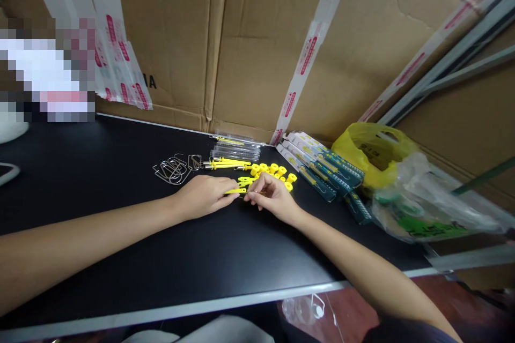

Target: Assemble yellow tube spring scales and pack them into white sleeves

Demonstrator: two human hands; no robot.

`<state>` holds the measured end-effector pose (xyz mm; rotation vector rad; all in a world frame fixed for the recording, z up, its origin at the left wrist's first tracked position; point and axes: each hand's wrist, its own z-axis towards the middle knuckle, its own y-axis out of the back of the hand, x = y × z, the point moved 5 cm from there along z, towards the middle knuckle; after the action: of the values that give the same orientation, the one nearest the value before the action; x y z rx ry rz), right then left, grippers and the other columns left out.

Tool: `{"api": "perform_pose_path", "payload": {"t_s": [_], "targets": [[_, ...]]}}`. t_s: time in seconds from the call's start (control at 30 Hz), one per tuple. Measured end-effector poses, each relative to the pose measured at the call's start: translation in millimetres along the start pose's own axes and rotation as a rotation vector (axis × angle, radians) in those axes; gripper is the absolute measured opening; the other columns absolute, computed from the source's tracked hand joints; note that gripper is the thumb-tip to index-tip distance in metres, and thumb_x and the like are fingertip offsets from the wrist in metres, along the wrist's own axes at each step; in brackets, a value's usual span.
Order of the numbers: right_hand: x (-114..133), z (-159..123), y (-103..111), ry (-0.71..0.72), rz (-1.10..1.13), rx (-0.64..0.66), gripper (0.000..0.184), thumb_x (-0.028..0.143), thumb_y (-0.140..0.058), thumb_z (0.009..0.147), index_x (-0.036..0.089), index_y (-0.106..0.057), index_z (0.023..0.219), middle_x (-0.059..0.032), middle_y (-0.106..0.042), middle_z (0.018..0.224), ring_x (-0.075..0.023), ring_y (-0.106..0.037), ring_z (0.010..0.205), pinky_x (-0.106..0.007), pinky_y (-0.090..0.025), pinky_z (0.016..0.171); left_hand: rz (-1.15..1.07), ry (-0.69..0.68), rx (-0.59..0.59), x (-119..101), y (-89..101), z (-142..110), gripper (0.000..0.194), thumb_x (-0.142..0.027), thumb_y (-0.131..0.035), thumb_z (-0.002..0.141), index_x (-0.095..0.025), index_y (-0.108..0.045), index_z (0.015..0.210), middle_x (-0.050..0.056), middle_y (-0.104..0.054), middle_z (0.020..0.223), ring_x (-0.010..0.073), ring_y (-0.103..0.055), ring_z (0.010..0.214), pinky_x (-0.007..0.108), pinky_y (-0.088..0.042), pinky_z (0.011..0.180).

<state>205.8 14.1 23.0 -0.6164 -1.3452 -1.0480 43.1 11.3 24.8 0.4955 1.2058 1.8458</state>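
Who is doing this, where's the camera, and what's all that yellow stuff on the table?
There's no robot here, just a person using two bare hands. The one picture comes from a camera on their head, looking forward and down, so you see almost what they see.

The left hand holds a thin yellow piece. The right hand has its fingers bunched near that piece's end; what they pinch is too small to tell.

On the black table lie bent metal hooks, small yellow knobs and clear plastic tubes. To the right are printed boxes and a yellow bag.
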Motion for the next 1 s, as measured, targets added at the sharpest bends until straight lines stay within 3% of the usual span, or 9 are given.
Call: {"api": "perform_pose_path", "payload": {"t_s": [0.13,0.27,0.4,0.67,0.83,1.0], "targets": [[7.2,-2.9,1.4,0.122,-0.263,-0.016,0.022,0.03,-0.067,0.084,0.02,-0.049,0.075,-0.0023,-0.065,0.078,-0.0124,-0.06,0.069,-0.025,-0.048,0.063,0.037,0.006,0.026,-1.3,0.6,0.6,0.025,-0.03,-0.044,0.097,-0.019,-0.061,0.081,0.0,-0.07,0.075,0.0158,-0.066,0.066,0.024,-0.041,0.056],[13.9,-5.0,-0.1,0.18,-0.606,-0.013,0.016,0.026,-0.06,0.086,0.019,-0.053,0.074,0.0022,-0.055,0.065,-0.01,-0.047,0.056,-0.023,-0.039,0.053,0.091,0.009,0.042,-3.2,-0.4,0.5,0.025,-0.03,-0.043,0.097,-0.018,-0.06,0.083,0.001,-0.07,0.077,0.017,-0.068,0.068,0.024,-0.042,0.057],[19.0,-6.5,-2.6,0.281,-0.801,-0.017,0.013,0.021,-0.056,0.089,0.019,-0.056,0.076,0.0007,-0.058,0.067,-0.0108,-0.048,0.058,-0.023,-0.038,0.055,0.156,0.026,0.048,-4.2,-1.5,-0.3,0.021,-0.029,-0.045,0.097,-0.018,-0.061,0.088,0.001,-0.071,0.079,0.0173,-0.069,0.069,0.024,-0.043,0.056],[19.5,-7.4,-6.9,0.336,-0.892,0.004,0.016,0.022,-0.057,0.091,0.02,-0.056,0.075,-0.0015,-0.061,0.07,-0.0139,-0.054,0.065,-0.025,-0.041,0.062,0.198,-0.015,0.032,-5.2,-1.7,-1.3,0.03,-0.03,-0.038,0.099,-0.018,-0.062,0.085,0.002,-0.069,0.074,0.0166,-0.068,0.066,0.023,-0.042,0.054],[19.9,-7.4,-6.5,0.344,-0.892,0.016,0.017,0.023,-0.056,0.091,0.02,-0.055,0.075,-0.0016,-0.061,0.071,-0.0141,-0.054,0.066,-0.025,-0.042,0.063,0.091,0.016,0.073,-3.6,-2.8,-0.9,0.027,-0.028,-0.041,0.098,-0.019,-0.064,0.089,0.002,-0.073,0.083,0.0174,-0.07,0.073,0.023,-0.043,0.056],[19.8,-7.2,-6.4,0.345,-0.943,0.035,0.018,0.023,-0.057,0.091,0.02,-0.052,0.074,-0.001,-0.059,0.07,-0.0138,-0.052,0.065,-0.025,-0.039,0.061,-0.008,0.088,0.126,0.5,-0.7,0.2,0.028,-0.031,-0.043,0.096,-0.02,-0.068,0.089,0.002,-0.074,0.078,0.0193,-0.07,0.069,0.025,-0.04,0.054]]}}
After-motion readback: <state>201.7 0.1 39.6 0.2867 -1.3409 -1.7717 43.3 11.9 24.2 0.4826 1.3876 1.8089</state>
